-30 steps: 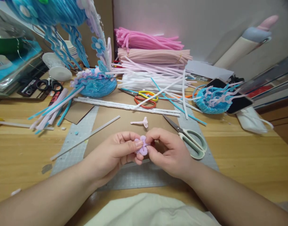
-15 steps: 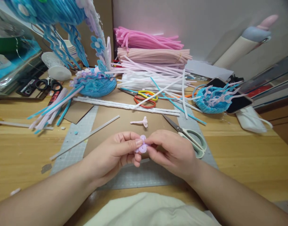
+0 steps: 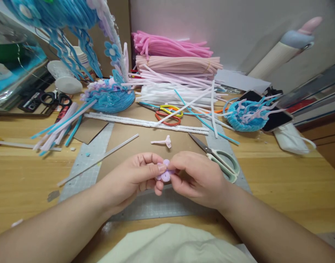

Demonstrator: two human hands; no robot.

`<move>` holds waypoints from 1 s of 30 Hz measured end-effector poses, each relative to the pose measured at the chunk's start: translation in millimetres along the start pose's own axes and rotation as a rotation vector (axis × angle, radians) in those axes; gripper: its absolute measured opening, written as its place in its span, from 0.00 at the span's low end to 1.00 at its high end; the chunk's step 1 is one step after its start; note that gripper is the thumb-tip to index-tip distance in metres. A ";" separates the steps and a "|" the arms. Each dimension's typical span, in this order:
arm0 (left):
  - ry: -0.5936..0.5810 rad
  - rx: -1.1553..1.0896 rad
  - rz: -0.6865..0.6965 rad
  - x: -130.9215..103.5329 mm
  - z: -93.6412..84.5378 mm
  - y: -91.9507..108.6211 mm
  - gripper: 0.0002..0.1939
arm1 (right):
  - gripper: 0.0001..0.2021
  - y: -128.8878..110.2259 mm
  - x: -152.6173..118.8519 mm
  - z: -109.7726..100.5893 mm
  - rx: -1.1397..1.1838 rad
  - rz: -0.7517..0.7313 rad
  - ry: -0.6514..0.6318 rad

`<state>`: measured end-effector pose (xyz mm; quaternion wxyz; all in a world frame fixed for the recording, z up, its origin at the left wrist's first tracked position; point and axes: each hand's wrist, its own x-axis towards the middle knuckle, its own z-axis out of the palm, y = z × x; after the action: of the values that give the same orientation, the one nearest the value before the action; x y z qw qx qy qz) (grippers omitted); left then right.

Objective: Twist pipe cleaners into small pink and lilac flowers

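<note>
A small lilac flower with rounded petals is held between both hands above the brown board. My left hand pinches it from the left, thumb on top near its centre. From the right, my right hand has its thumb and index finger closed on a petal, which they partly cover. Just beyond the fingers lies a small pale pink piece with a thin stem. Green-handled scissors rest open right of my right hand.
Behind lie white fuzzy stems, red-and-yellow-handled tools and bundles of pink stems. A clear stick lies at left. Blue fuzzy pieces stand at left and right, the latter by a phone.
The lilac flower has turned slightly, and its petals now show more spread out. My right fingers have shifted a little at its right edge. The view has moved very slightly.
</note>
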<state>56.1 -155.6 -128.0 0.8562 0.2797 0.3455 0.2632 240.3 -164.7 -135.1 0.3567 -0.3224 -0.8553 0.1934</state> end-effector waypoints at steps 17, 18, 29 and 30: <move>0.065 0.136 0.213 1.2 2.2 -7.9 0.06 | 0.05 -5.5 -1.7 6.2 0.080 0.162 0.118; 0.065 0.138 0.215 1.0 2.7 -7.4 0.06 | 0.05 -5.9 -1.7 6.7 0.090 0.169 0.128; 0.165 -0.012 0.160 -0.2 3.4 -2.1 0.03 | 0.13 -5.5 -4.6 12.1 0.262 0.234 0.157; 0.154 -0.025 0.148 -0.3 3.2 -2.3 0.03 | 0.11 -5.5 -4.2 12.1 0.251 0.226 0.142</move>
<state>58.9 -158.3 -127.5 0.8088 0.2726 0.3856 0.3506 231.4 -172.8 -142.2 0.4294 -0.3824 -0.7555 0.3142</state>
